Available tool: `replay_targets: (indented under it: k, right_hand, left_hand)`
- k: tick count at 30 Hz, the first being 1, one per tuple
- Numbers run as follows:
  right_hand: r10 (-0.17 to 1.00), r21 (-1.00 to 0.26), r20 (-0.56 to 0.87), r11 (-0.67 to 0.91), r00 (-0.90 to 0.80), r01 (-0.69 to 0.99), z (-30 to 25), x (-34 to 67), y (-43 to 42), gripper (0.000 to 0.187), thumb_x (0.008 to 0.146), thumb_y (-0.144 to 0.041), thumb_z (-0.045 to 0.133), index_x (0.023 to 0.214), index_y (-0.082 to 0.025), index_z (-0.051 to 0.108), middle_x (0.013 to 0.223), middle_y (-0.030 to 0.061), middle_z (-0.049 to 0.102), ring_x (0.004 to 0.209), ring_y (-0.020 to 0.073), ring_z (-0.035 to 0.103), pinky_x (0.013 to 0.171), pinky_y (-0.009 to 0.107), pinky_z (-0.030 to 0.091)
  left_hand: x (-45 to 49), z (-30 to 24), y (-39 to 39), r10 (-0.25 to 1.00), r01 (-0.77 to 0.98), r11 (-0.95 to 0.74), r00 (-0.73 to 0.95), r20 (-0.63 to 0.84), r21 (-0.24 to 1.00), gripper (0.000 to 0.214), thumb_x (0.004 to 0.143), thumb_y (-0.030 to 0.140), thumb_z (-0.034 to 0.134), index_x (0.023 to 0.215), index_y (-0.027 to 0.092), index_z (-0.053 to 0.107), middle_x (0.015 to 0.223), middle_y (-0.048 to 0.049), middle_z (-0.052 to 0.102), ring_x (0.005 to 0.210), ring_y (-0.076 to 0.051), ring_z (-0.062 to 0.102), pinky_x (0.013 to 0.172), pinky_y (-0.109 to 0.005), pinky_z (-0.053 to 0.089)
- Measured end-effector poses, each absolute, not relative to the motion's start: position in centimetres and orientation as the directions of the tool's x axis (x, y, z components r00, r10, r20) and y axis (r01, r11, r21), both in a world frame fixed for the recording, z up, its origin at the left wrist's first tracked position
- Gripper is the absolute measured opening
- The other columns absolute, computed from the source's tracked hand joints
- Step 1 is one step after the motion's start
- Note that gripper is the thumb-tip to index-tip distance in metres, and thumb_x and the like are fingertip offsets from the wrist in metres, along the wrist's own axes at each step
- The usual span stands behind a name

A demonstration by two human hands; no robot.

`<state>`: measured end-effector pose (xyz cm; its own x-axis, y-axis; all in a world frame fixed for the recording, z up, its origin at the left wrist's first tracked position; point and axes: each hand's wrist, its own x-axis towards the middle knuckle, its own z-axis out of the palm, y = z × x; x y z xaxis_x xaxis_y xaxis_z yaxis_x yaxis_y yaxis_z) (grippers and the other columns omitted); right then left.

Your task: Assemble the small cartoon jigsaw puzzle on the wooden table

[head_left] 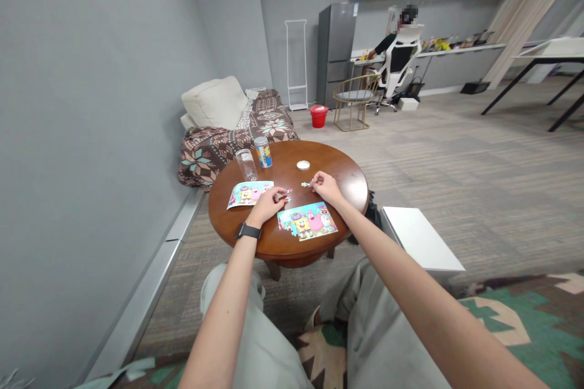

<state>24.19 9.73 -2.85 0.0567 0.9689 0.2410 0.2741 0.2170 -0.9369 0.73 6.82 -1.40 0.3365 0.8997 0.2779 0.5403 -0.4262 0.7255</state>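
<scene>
A partly joined jigsaw puzzle [314, 222] with cartoon figures lies near the front of the round wooden table [319, 155]; its left edge is ragged. Behind it, my left hand [268, 204], with a dark watch on the wrist, curls thumb and index finger around a small puzzle piece [288, 199]. Another loose piece lies close to those fingertips. My right hand [325, 186] is farther right, pinching a puzzle piece at the fingertips, beside light-coloured pieces [305, 185]. A matching picture sheet [246, 194] lies left, partly behind my left hand.
A clear glass [247, 165] and a printed can [263, 152] stand at the table's back left. A round white lid [303, 165] lies behind my hands. Beyond are a draped sofa [274, 115], a red bucket [318, 116], a chair [356, 96] and a seated person. Right stands a white box [420, 237].
</scene>
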Motion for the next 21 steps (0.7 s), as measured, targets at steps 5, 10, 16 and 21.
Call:
replay_targets:
  k: [5,10,16,21]
  right_hand:
    - [0.968,-0.923,0.246,0.215,0.057,0.318,-2.92,24.26,9.86,0.018,0.066,-0.004,0.052,0.072,-0.021,0.053,0.068,-0.0033,0.068,0.059,0.0125,0.065,0.059,0.022,0.049]
    - [0.966,-0.923,0.25,0.218,0.064,0.317,-3.02,24.14,9.99,0.019,0.071,-0.007,0.056,0.084,-0.021,0.06,0.071,-0.003,0.07,0.056,0.0112,0.065,0.06,0.022,0.051]
    - [0.974,-0.932,0.223,0.204,0.032,0.299,-3.15,24.1,10.04,0.02,0.075,-0.009,0.058,0.09,-0.02,0.064,0.071,-0.001,0.072,0.06,0.0127,0.069,0.06,0.022,0.054]
    - [0.973,-0.94,0.225,0.205,0.045,0.273,-2.83,24.05,9.83,0.017,0.074,-0.007,0.06,0.084,-0.02,0.059,0.07,-0.0024,0.071,0.06,0.012,0.068,0.06,0.022,0.055]
  left_hand:
    - [0.71,-1.6,6.95,0.893,0.524,-0.44,0.344,0.291,0.73,0.022,0.077,0.018,0.059,0.098,0.017,0.066,0.079,-0.0017,0.067,0.07,-0.015,0.058,0.069,-0.027,0.047]
    - [0.7,-1.83,7.07,0.894,0.528,-0.437,0.344,0.286,0.728,0.017,0.079,0.018,0.059,0.094,0.016,0.066,0.073,-0.0007,0.063,0.07,-0.015,0.059,0.069,-0.026,0.047]
    - [0.8,-1.1,6.62,0.86,0.538,-0.489,0.429,0.277,0.687,0.035,0.083,0.021,0.059,0.117,0.019,0.066,0.104,-0.0055,0.071,0.068,-0.014,0.055,0.07,-0.028,0.047]
    - [0.78,-1.15,6.55,0.867,0.501,-0.457,0.435,0.242,0.735,0.035,0.082,0.025,0.06,0.116,0.018,0.064,0.097,-0.0047,0.072,0.072,-0.015,0.056,0.073,-0.028,0.046]
